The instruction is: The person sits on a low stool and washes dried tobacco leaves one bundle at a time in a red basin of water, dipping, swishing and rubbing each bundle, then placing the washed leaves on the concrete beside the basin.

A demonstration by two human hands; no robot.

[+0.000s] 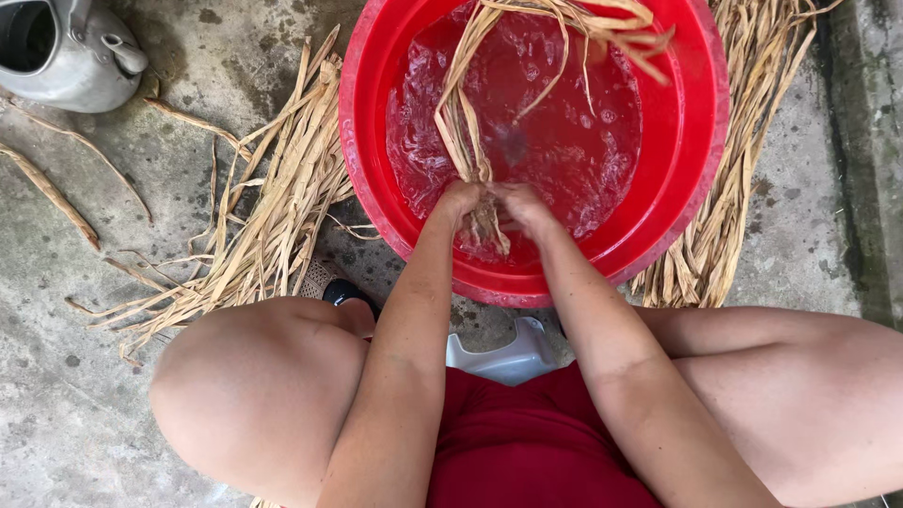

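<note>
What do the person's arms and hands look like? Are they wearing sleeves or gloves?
Both arms are bare, with no sleeves showing. The left hand and right hand wear no gloves. No rings, watch or bracelets can be seen. The hands look wet.

one basin, one kettle, two hands

The person squats with both knees bent wide and both bare forearms reaching forward between them, converging toward the middle. The left hand and right hand meet side by side, nearly touching, knuckles up and fingers curled downward in a closed grip. The 2 wrists are bent slightly down, elbows tucked in near the thighs.
</note>
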